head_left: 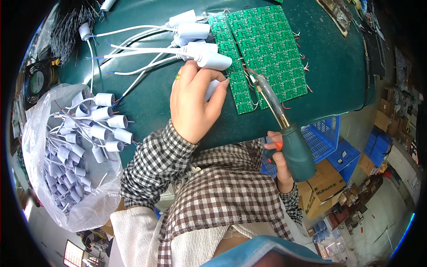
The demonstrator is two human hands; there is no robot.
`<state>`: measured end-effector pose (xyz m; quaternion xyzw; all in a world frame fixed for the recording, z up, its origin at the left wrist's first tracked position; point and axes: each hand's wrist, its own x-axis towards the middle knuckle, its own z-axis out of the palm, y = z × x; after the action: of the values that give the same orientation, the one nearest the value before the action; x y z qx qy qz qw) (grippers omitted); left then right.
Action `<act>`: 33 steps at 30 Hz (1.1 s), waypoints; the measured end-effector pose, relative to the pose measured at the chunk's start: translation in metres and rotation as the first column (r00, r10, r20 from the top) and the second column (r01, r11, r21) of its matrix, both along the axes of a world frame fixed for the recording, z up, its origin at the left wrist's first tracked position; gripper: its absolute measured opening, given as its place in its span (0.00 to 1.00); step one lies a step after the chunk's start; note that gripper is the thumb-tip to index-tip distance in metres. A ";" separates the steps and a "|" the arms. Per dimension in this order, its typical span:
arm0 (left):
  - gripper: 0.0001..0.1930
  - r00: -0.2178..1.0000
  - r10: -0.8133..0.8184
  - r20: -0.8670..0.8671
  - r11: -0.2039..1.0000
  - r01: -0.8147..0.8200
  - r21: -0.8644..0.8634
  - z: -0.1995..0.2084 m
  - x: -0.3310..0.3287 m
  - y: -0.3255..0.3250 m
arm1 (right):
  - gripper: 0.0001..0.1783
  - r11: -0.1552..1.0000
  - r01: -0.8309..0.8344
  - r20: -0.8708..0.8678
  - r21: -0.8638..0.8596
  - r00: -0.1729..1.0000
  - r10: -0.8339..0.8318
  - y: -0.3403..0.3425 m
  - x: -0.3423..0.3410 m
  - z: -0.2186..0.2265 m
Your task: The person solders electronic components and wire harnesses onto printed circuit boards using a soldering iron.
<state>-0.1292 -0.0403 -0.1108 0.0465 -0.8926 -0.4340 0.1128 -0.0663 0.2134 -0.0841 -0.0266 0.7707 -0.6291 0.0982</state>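
Right hand (282, 167) grips the soldering iron (297, 153) (tilted leftward)

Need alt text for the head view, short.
A person's right hand holds a green-handled soldering tool, its tip over green circuit boards; the left hand holds a white cylindrical part. At left, a clear plastic bag holds similar parts.

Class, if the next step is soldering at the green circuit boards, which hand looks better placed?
Right, most likely: the right hand grips the soldering iron, which reaches out to the green circuit boards. The left hand seems occupied with a white socket.
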 end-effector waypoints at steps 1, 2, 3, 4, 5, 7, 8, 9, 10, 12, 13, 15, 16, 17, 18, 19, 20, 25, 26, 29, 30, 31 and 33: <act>0.08 1.000 0.001 0.000 1.000 -0.001 0.000 -0.001 -0.002 -0.001 | 0.38 1.000 -0.001 0.000 0.000 1.000 0.001 0.000 0.000 0.000; 0.08 1.000 -0.011 0.001 1.000 0.011 0.016 -0.002 -0.004 -0.003 | 0.38 1.000 -0.003 0.008 0.008 1.000 0.002 0.000 0.000 0.001; 0.08 1.000 -0.023 0.002 0.999 0.023 0.033 -0.003 -0.005 -0.005 | 0.38 1.000 -0.005 0.016 0.015 1.000 0.004 0.000 0.000 0.002; 0.08 1.000 -0.023 0.002 0.999 0.023 0.034 -0.003 -0.006 -0.007 | 0.38 1.000 -0.005 0.016 0.017 1.000 0.005 0.001 0.001 0.001; 0.08 0.999 -0.044 0.026 0.998 0.042 0.056 -0.001 -0.008 -0.009 | 0.38 0.999 -0.015 0.011 0.037 1.000 0.014 0.002 0.002 -0.001; 0.08 0.997 -0.064 0.050 0.995 0.060 0.077 0.002 -0.010 -0.012 | 0.38 0.998 -0.026 0.006 0.056 1.000 0.026 0.003 0.003 -0.001; 0.07 0.994 -0.078 0.074 0.994 0.072 0.082 0.004 -0.012 -0.014 | 0.38 0.997 -0.035 0.010 0.067 0.999 0.034 0.002 0.002 0.001; 0.07 0.991 -0.093 0.098 0.993 0.085 0.086 0.006 -0.012 -0.015 | 0.38 0.996 -0.043 0.013 0.077 0.999 0.042 0.002 0.002 0.001; 0.07 0.991 -0.093 0.098 0.993 0.085 0.086 0.006 -0.013 -0.017 | 0.38 0.996 -0.043 0.013 0.076 0.999 0.042 0.003 0.003 -0.001; 0.07 0.984 -0.148 0.102 0.987 0.141 0.073 0.006 -0.015 -0.020 | 0.37 0.983 -0.106 -0.041 0.147 0.993 0.113 0.007 0.003 -0.004; 0.07 0.984 -0.146 0.103 0.987 0.139 0.075 0.006 -0.015 -0.021 | 0.37 0.983 -0.108 -0.040 0.149 0.993 0.115 0.007 0.003 -0.003; 0.07 0.976 -0.181 0.122 0.980 0.169 0.102 0.009 -0.017 -0.022 | 0.37 0.976 -0.112 -0.017 0.187 0.993 0.117 0.006 0.004 -0.001; 0.07 0.976 -0.180 0.122 0.980 0.168 0.102 0.010 -0.017 -0.022 | 0.37 0.976 -0.112 -0.016 0.187 0.993 0.117 0.005 0.004 0.001; 0.07 0.973 -0.181 0.145 0.980 0.166 0.112 0.011 -0.017 -0.020 | 0.37 0.990 -0.079 0.038 0.118 0.996 0.075 0.004 0.004 0.004; 0.07 0.969 -0.181 0.166 0.979 0.162 0.122 0.012 -0.017 -0.019 | 0.37 0.998 -0.042 0.095 0.051 0.995 0.037 0.002 0.002 0.007; 0.07 0.969 -0.181 0.167 0.979 0.161 0.123 0.013 -0.017 -0.017 | 0.37 0.998 -0.043 0.095 0.052 0.995 0.038 0.000 0.001 0.009; 0.07 0.974 -0.166 0.156 0.978 0.143 0.149 0.012 -0.016 -0.014 | 0.37 0.999 0.019 0.105 -0.048 0.994 -0.013 -0.002 -0.001 0.012; 0.05 0.989 -0.130 0.069 0.981 0.117 0.157 0.003 -0.015 -0.010 | 0.24 0.999 0.003 0.035 -0.047 0.999 -0.002 -0.004 -0.011 0.019; 0.05 0.989 -0.130 0.070 0.980 0.118 0.158 0.004 -0.015 -0.010 | 0.24 0.999 0.004 0.036 -0.046 0.999 -0.002 -0.004 -0.010 0.020; 0.06 0.983 -0.161 0.091 0.980 0.148 0.136 0.009 -0.019 -0.013 | 0.25 0.999 0.001 0.089 -0.038 0.996 0.002 -0.001 -0.006 0.020; 0.06 0.979 -0.179 0.094 0.979 0.169 0.113 0.010 -0.020 -0.015 | 0.29 0.999 -0.025 0.104 -0.047 0.994 0.030 0.003 -0.005 0.015; 0.06 0.975 -0.198 0.097 0.978 0.189 0.089 0.010 -0.021 -0.016 | 0.37 0.997 -0.052 0.118 -0.056 0.991 0.058 0.006 -0.003 0.012; 0.05 0.973 -0.208 0.100 0.976 0.200 0.089 0.010 -0.022 -0.017 | 0.38 0.998 -0.009 0.115 -0.060 0.993 0.016 0.001 0.000 0.010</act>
<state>-0.1513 -0.0574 -0.1006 -0.0177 -0.8797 -0.4748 0.0170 -0.0661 0.2146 -0.0739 0.0024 0.7444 -0.6516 0.1457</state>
